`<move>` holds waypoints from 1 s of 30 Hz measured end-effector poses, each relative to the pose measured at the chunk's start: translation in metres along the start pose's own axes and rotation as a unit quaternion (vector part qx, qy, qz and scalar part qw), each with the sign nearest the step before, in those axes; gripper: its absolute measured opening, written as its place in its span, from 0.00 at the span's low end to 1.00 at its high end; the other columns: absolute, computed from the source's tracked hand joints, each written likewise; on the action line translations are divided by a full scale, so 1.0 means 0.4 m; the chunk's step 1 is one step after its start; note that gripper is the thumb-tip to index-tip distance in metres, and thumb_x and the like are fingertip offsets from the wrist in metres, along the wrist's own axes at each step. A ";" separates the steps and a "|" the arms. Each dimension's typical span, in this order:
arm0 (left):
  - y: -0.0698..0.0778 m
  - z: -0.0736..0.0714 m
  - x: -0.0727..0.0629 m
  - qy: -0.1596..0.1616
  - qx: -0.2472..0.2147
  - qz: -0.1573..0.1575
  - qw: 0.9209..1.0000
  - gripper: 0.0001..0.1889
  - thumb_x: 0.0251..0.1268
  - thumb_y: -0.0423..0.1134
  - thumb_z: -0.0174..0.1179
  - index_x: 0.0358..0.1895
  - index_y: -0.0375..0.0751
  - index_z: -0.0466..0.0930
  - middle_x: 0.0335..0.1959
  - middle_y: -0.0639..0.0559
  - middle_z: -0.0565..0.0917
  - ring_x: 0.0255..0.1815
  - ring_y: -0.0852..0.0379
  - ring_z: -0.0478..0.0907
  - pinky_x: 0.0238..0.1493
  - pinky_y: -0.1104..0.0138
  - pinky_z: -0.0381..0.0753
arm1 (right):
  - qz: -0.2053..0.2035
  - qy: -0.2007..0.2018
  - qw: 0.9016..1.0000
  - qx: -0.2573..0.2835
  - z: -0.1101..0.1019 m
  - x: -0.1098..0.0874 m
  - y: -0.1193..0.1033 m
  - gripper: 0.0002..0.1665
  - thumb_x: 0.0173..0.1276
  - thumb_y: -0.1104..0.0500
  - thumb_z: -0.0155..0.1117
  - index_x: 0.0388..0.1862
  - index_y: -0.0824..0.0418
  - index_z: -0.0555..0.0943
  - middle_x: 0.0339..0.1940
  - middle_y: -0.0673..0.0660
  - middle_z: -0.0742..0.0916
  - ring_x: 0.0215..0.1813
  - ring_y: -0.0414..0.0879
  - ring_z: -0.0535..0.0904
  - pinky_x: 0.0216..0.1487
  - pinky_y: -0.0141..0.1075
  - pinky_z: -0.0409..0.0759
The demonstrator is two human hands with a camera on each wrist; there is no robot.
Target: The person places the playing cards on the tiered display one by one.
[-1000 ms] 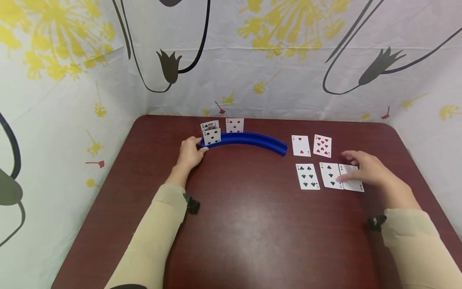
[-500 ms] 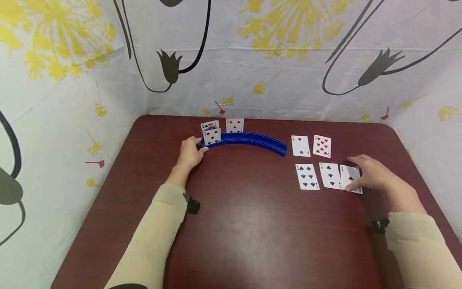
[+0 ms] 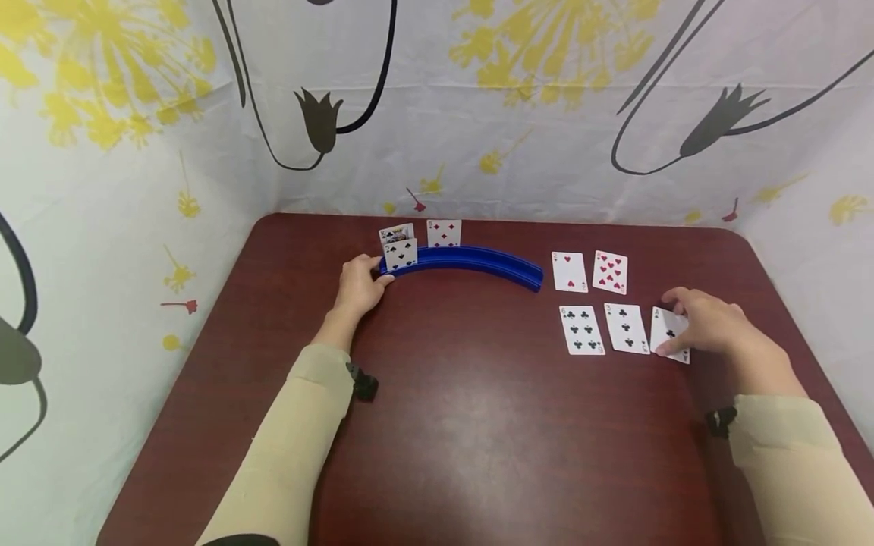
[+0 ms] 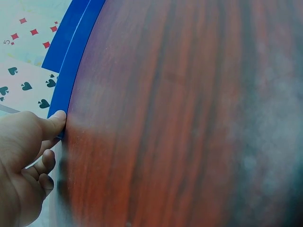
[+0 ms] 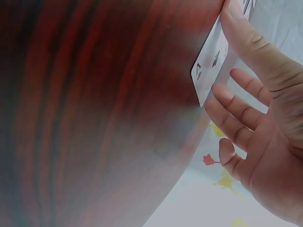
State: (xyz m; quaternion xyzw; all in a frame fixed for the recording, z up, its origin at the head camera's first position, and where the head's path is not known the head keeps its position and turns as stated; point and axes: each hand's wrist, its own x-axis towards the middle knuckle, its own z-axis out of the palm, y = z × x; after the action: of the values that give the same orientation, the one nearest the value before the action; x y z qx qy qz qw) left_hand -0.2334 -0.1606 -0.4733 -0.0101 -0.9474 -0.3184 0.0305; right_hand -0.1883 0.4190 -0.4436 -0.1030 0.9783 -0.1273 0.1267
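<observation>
In the head view, my left hand [image 3: 360,287] pinches the left end of a curved blue card holder [image 3: 471,260]; in the left wrist view the thumb presses its front edge. A spade card [image 3: 401,255] and a king [image 3: 394,233] stand in that end, with the five of diamonds [image 3: 444,233] to their right. Over on the right, my right hand [image 3: 710,322] has its thumb on the near edge of the ace of clubs [image 3: 665,324] and its fingers around the far side. The right wrist view shows the thumb against this card [image 5: 208,71]; its upper part is hidden.
The three of clubs [image 3: 626,329] and six of clubs [image 3: 582,331] lie left of the ace. Behind them lie the two of hearts [image 3: 570,271] and another heart card [image 3: 610,272]. A patterned cloth [image 3: 519,167] rises behind the dark red table [image 3: 478,425].
The ace of clubs has slid right, away from the three of clubs, which it touched before. My right hand has shifted slightly right with it. My left hand has stayed at the holder.
</observation>
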 end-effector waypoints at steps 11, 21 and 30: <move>0.003 -0.005 0.005 0.000 0.003 0.001 1.000 0.25 0.71 0.40 0.65 0.67 0.33 0.77 0.61 0.37 0.80 0.64 0.40 0.75 0.67 0.51 0.73 | 0.004 0.034 0.999 -0.009 0.004 -0.005 0.009 0.65 0.28 0.31 0.87 0.56 0.73 0.74 0.49 0.76 0.75 0.50 0.71 0.72 0.40 0.64 0.72; -0.001 -0.002 0.006 -0.006 0.005 -0.007 1.000 0.26 0.72 0.41 0.65 0.68 0.34 0.76 0.62 0.37 0.79 0.66 0.39 0.73 0.68 0.51 0.72 | -0.022 0.101 0.994 0.032 0.007 -0.005 0.000 0.44 0.46 0.58 0.86 0.56 0.76 0.73 0.49 0.79 0.81 0.50 0.74 0.75 0.50 0.67 0.71; -0.003 0.000 0.006 0.001 0.004 0.002 1.000 0.25 0.70 0.40 0.66 0.67 0.34 0.77 0.59 0.37 0.80 0.64 0.39 0.74 0.67 0.50 0.72 | -0.018 0.145 0.988 0.054 -0.016 -0.017 -0.008 0.26 0.60 0.63 0.76 0.54 0.72 0.79 0.41 0.76 0.84 0.37 0.65 0.77 0.35 0.52 0.73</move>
State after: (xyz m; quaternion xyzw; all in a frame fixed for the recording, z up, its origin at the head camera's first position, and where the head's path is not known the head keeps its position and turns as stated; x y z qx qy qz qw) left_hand -0.2360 -0.1614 -0.4738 -0.0113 -0.9488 -0.3142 0.0319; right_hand -0.1833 0.4189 -0.4351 -0.0938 0.9760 -0.1962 -0.0134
